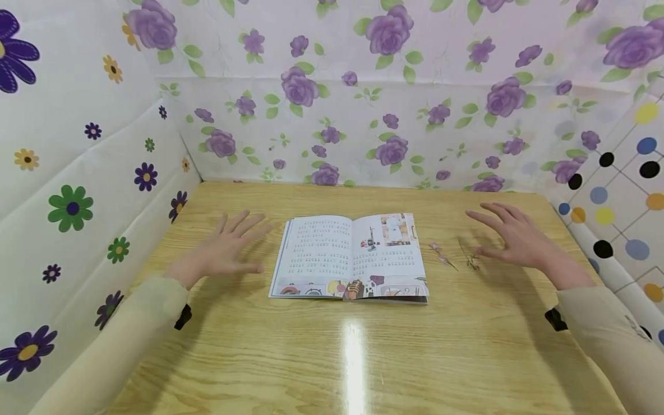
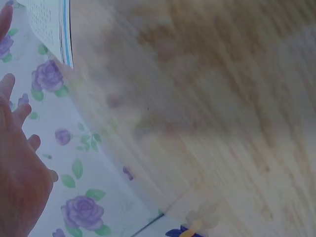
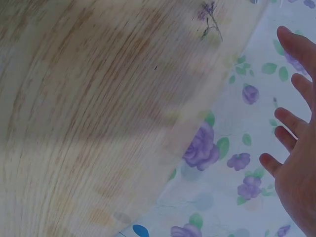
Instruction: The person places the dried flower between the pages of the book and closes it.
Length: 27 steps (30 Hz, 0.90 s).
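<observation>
An open book [image 1: 321,253] with printed text and coloured pictures lies in the middle of the wooden table. To its left, my left hand [image 1: 224,249] hovers over the table with fingers spread, holding nothing. My right hand [image 1: 516,242] is likewise raised with spread fingers, to the right of the book. Between the book and that hand lie two small dried flower sprigs: a pinkish one [image 1: 442,255] and a darker one [image 1: 472,262] close to my right thumb. In the left wrist view a corner of the book [image 2: 49,27] shows; the right wrist view shows a purple sprig [image 3: 211,19].
The glossy wooden table [image 1: 290,357] carries a bright light reflection at the front. Cloth with purple roses [image 1: 301,86] hangs along the back edge. Flower-printed cloth [image 1: 72,207] stands on the left, dotted cloth [image 1: 622,196] on the right.
</observation>
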Available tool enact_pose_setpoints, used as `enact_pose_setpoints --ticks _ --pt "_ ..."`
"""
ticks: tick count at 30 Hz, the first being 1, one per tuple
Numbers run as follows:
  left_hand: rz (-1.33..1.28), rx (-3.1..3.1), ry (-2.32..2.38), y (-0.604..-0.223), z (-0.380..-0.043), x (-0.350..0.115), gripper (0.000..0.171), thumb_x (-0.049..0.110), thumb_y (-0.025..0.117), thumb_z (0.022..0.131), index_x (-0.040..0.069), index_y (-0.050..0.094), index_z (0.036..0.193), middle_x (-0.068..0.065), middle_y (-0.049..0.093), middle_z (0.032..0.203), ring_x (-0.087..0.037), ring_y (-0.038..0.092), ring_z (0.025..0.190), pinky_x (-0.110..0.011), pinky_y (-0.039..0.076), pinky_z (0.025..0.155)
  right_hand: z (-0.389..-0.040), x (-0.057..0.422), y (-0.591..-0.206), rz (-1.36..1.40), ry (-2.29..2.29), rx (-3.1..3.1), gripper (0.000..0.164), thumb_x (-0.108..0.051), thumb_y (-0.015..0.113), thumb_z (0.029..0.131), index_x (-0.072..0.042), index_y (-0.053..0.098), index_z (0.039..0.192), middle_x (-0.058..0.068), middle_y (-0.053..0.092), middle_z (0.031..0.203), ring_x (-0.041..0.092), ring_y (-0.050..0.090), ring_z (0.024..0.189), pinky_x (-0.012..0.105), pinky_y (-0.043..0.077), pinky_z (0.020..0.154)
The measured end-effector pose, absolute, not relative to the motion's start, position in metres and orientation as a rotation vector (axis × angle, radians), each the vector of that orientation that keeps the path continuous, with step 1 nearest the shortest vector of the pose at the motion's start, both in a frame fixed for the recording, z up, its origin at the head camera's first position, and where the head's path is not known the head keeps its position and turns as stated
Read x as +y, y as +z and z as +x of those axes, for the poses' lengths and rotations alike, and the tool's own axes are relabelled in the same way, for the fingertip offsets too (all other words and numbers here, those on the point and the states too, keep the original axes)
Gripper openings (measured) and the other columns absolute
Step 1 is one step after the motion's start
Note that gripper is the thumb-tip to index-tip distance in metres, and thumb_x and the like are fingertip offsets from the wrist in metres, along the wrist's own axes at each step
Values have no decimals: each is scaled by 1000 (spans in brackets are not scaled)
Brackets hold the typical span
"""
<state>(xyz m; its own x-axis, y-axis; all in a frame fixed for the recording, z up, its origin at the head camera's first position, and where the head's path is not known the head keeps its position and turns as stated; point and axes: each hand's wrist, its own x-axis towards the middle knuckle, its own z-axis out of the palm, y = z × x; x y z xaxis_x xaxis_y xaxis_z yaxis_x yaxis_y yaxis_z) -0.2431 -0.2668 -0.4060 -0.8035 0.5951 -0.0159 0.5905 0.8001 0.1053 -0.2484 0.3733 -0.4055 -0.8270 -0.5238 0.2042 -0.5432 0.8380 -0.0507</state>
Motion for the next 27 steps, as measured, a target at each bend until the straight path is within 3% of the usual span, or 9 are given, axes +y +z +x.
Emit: enact_pose_setpoints --ticks 7,16,27 --pt "1033 2884 240 -417 -229 -257 95 60 68 84 26 20 159 -4 3 169 -45 4 152 -74 5 114 -254 377 -410 836 186 -2844 83 -36 80 82 -23 38 152 25 36 153 50 36 133 70 31 100" --pt "1122 2823 408 -430 -213 -240 97 54 75 81 24 25 158 -15 21 164 -42 24 148 -65 23 116 -258 375 -415 861 259 -2888 79 -27 80 83 -19 41 151 24 38 152 50 36 133 69 31 103" --pt "1027 2741 561 -440 -195 -221 98 45 78 81 26 22 158 -11 18 165 -40 25 147 -64 29 113 -265 369 -424 858 339 -2977 65 -21 72 91 -17 44 149 22 41 152 48 36 136 68 35 103"
